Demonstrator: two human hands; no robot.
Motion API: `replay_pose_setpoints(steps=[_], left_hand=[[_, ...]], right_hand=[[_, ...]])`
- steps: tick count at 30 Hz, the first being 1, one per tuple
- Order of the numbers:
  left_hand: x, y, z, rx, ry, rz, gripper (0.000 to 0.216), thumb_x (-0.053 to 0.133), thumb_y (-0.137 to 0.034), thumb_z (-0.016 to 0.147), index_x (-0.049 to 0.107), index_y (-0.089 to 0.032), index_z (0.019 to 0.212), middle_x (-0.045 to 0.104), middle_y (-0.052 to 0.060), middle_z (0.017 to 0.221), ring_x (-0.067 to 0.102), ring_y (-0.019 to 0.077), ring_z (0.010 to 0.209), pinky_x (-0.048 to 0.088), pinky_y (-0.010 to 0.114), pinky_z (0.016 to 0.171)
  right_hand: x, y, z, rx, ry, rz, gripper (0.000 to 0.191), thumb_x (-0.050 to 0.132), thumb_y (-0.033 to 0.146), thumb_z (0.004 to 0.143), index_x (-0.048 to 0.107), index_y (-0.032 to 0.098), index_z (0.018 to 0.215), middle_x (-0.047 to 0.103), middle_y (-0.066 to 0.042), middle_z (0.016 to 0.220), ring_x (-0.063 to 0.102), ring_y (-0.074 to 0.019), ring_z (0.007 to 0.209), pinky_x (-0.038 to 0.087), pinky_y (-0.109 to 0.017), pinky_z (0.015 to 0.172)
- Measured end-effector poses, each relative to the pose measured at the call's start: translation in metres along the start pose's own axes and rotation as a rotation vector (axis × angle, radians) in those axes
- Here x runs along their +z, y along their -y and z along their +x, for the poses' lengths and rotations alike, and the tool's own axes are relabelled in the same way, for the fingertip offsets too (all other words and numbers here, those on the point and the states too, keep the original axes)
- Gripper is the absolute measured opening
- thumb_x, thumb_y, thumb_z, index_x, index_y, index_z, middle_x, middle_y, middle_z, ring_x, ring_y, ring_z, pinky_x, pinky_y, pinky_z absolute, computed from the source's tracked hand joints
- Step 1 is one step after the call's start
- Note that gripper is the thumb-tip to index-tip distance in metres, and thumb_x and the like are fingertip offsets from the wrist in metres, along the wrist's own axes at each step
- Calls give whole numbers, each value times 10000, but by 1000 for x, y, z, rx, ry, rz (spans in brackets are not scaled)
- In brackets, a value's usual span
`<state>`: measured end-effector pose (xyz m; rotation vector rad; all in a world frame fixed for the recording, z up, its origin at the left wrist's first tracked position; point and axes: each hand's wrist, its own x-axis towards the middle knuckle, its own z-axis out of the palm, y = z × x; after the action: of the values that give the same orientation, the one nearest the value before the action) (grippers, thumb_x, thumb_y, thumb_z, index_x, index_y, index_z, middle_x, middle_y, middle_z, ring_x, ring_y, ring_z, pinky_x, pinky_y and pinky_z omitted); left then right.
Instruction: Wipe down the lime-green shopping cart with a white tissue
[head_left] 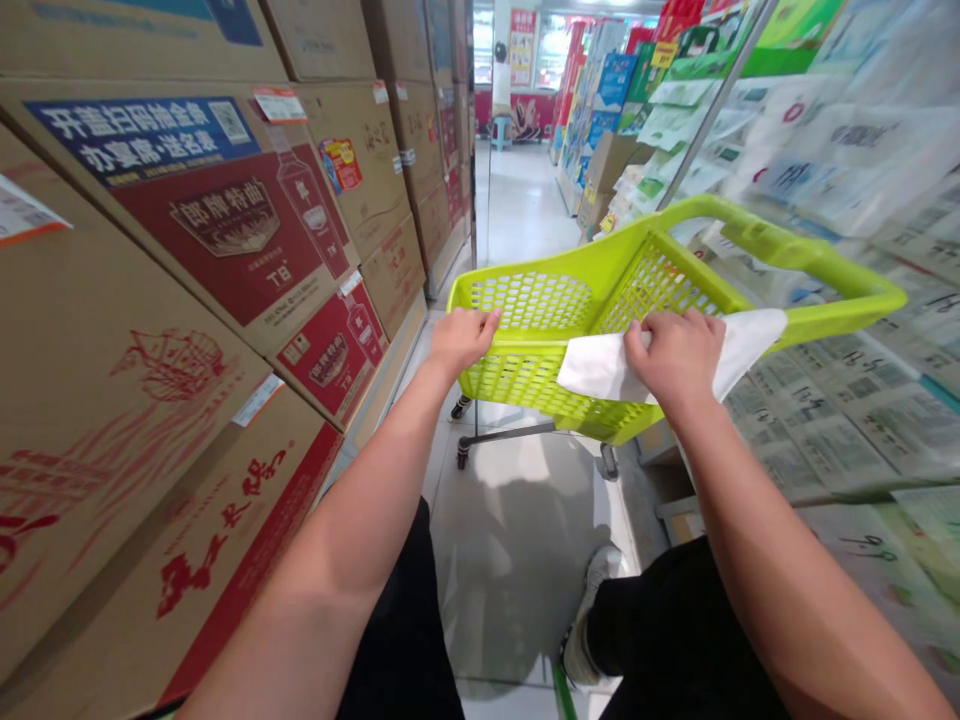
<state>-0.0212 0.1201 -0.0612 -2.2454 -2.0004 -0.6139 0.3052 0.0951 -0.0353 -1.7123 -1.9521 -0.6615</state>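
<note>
Shop aisle beside stacked cartons [225, 230]: left hand [463, 340] clasps the rim of green basket [519, 351]; right hand [675, 355] pinches white cloth [600, 368] against it; wiping progress unclear.

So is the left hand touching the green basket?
Touching. The head view shows the left hand gripping the near rim of the green basket.

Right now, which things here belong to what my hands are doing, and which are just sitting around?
In hand: left hand gripping the rim of the green basket cart; right hand holding a white cloth on that rim.
Lying about: cardboard boxes stacked on the left; packs on the right shelves; stool down the aisle.
</note>
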Motion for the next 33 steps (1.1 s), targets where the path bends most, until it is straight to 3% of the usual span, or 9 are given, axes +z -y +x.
replay_pose_setpoints(steps=[4, 8, 16, 18, 24, 26, 33], left_hand=[[1, -5, 1, 15, 128, 1, 891, 78, -656, 1088, 824, -182, 971, 807, 175, 999, 753, 322, 988, 465, 378, 747], [2, -22, -11, 52, 159, -6, 878, 88, -673, 1084, 816, -189, 994, 813, 158, 1033, 752, 317, 1019, 476, 377, 775], [-3, -33, -29, 240, 139, -58, 658, 207, -623, 1107, 756, -264, 1144, 818, 72, 1097, 751, 269, 1008, 450, 348, 740], [-5, -29, -27, 246, 166, -51, 613, 246, -617, 1106, 748, -267, 1150, 818, 63, 1102, 750, 261, 1016, 454, 341, 749], [-5, -26, -24, 233, 191, -32, 597, 243, -602, 1106, 744, -281, 1163, 812, 59, 1141, 751, 283, 1046, 458, 353, 743], [-3, -28, -25, 224, 177, -35, 599, 232, -598, 1108, 743, -294, 1185, 812, 56, 1148, 752, 286, 1044, 462, 358, 744], [-3, -29, -27, 263, 161, -54, 640, 232, -645, 1099, 759, -283, 1121, 817, 53, 1113, 753, 280, 1036, 442, 348, 713]], right_hand=[[4, -6, -4, 10, -34, 7, 385, 471, 402, 994, 750, 176, 855, 766, -166, 896, 579, -331, 939, 311, -469, 886], [9, -4, -8, 8, -38, 20, 431, 472, 441, 1007, 776, 170, 868, 776, -170, 915, 568, -336, 941, 307, -481, 909], [9, 65, -28, -270, 24, 108, 472, 411, 483, 1063, 745, 181, 922, 732, -146, 903, 544, -307, 920, 310, -448, 878], [8, 60, -26, -284, 37, 95, 480, 412, 501, 1065, 736, 183, 910, 731, -141, 897, 547, -305, 920, 315, -442, 873], [12, 5, -10, -125, 21, 5, 440, 460, 460, 1032, 719, 192, 798, 738, -130, 848, 549, -300, 884, 323, -442, 870], [14, 4, -11, -131, -6, -5, 421, 466, 450, 1030, 727, 193, 822, 743, -125, 866, 546, -304, 897, 323, -448, 889], [12, 54, -26, -315, 52, 140, 469, 427, 552, 1075, 746, 210, 1041, 752, -105, 970, 550, -306, 985, 311, -443, 930]])
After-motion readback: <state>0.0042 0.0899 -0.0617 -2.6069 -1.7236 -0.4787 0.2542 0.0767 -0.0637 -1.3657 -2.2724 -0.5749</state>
